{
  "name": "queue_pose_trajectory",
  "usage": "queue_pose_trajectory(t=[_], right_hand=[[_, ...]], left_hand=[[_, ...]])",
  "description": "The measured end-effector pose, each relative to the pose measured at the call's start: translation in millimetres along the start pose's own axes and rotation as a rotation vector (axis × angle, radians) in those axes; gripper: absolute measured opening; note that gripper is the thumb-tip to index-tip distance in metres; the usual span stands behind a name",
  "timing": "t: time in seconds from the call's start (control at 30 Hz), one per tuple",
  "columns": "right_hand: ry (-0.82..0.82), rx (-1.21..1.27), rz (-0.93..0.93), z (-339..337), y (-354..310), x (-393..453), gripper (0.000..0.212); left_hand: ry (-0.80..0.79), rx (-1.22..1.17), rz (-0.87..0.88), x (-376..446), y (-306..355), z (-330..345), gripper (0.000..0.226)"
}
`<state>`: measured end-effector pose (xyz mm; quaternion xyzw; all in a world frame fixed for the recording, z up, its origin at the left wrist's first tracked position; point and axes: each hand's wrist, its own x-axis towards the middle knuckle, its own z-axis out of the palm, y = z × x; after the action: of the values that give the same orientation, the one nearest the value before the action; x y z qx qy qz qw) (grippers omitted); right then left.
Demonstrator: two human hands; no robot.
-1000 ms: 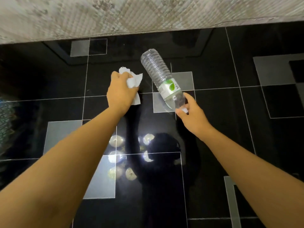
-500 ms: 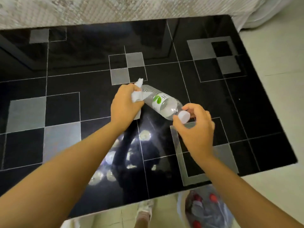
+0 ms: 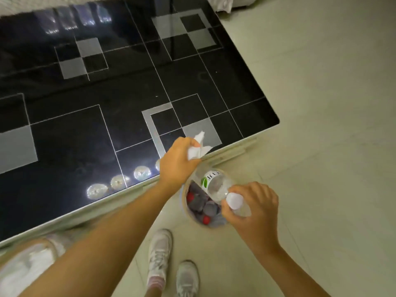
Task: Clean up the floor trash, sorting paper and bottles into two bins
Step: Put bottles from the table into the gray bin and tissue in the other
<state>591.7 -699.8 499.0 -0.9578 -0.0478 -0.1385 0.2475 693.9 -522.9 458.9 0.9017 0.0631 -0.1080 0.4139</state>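
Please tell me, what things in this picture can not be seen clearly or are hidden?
- Head view: the bin is half covered by the bottle and right hand.
- The paper is mostly inside the left hand.
- A second bin is not identifiable; the white shape at lower left is blurred.
- Bottle label: too blurred to read.

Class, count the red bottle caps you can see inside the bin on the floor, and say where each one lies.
3 red caps show in the bin: one at its left side, one near the bottom, one faint beside it. The bottle and right hand may hide more.
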Motion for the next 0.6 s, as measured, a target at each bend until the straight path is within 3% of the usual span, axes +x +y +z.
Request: queue_pose_trajectory(t=[0.27,0.47,0.6], right_hand=[[-0.132,-0.172,0.175,16,54,-64,0.022],[-0.270,-0.249,0.297,59,81,-86,0.028],[-0.297,-0.173,0.287,66,86,-84,0.036]], left_hand=[[-0.150,0.077,0.053,-45,-3,65,0.030],[-0.158,0.111,0.027,-52,-37,79,0.031],[-0.154,0.117,0.009,-55,-50,76,0.032]])
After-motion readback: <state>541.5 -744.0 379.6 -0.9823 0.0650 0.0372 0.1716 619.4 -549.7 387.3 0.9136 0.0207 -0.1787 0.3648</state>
